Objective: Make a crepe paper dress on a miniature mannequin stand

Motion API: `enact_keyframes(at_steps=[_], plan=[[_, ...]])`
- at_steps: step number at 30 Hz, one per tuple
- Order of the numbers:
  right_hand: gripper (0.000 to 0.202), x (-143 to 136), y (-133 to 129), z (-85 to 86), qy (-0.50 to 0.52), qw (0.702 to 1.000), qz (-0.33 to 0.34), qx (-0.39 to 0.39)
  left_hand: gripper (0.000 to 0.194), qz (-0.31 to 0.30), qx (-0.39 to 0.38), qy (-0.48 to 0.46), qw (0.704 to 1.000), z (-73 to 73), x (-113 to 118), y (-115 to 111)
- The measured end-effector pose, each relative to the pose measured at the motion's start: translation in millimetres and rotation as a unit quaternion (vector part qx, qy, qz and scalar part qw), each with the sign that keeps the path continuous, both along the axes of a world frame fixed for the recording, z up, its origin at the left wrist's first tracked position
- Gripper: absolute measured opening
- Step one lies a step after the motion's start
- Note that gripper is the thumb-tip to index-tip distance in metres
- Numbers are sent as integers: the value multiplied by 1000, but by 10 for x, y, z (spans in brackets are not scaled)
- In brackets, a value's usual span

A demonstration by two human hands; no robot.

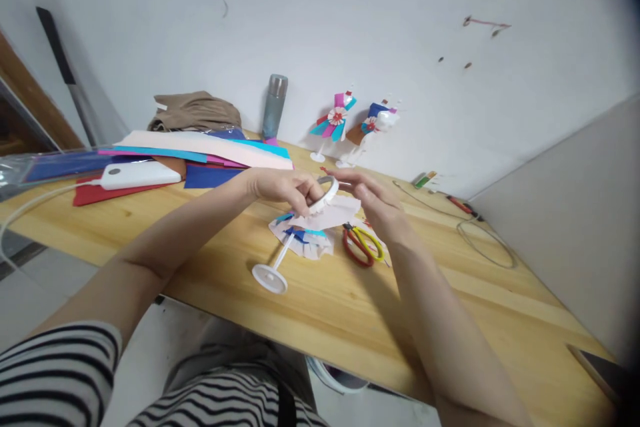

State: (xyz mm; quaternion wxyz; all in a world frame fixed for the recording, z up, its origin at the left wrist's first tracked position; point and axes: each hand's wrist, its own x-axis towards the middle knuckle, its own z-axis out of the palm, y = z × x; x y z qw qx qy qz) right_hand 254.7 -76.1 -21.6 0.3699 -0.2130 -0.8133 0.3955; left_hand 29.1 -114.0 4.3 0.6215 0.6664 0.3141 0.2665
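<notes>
Mid-frame, left hand (pixel 284 187) grips white ring-shaped roll (pixel 333 195) over pale paper (pixel 331 215), right hand's (pixel 379 203) hold unclear; tipped paper-skirted stand (pixel 313 245) just below looks part-done, two dressed stands (pixel 336 117) upright at upper centre look finished.

Striped top (pixel 220 401), black on white, was worn with short left sleeve (pixel 63 373) in matching stripes; black vertical strip (pixel 287 405) marked its front. Grey garment (pixel 237 350) covered lap. Left hand (pixel 286 189) and right hand (pixel 377 205) were bare.

Craft workspace — wooden table (pixel 320 303), scissors (pixel 360 240), coloured sheets (pixel 200 145).
</notes>
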Motion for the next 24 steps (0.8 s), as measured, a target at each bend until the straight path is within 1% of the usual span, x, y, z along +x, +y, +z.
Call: enact_keyframes(at_steps=[3, 6, 8, 9, 12, 14, 16, 18, 20, 21, 24], plan=[[44, -37, -32, -6, 48, 997, -54, 25, 20, -82, 35, 2, 996, -12, 14, 34], [40, -53, -47, 5, 104, 992, -70, 13, 25, -141, 43, 10, 989, -39, 28, 47], [39, -38, -59, 34, 127, 990, -59, -10, 29, -184, 26, 24, 982, -50, 52, 25], [40, -25, -67, 51, 121, 991, -45, -19, 31, -201, 17, 27, 979, -51, 68, 7], [48, 14, -108, 97, 34, 997, 29, -62, 34, -218, 3, 20, 976, -46, 115, -43], [49, 20, -145, 117, -20, 991, 70, -110, 35, -207, -3, 11, 978, -55, 126, -53], [49, 6, -178, 131, -33, 984, 89, -150, 35, -169, -2, -14, 986, -84, 110, -39], [50, -12, -188, 142, -6, 981, 88, -171, 35, -107, 12, -54, 993, -127, 79, -7], [47, -19, -164, 144, 38, 979, 72, -186, 38, -48, 20, -103, 993, -164, 51, 30], [46, -17, -138, 141, 59, 978, 62, -192, 41, -30, 18, -128, 991, -175, 43, 48], [43, 12, -26, 113, 120, 974, 28, -191, 51, -7, 15, -192, 981, -167, 45, 94]])
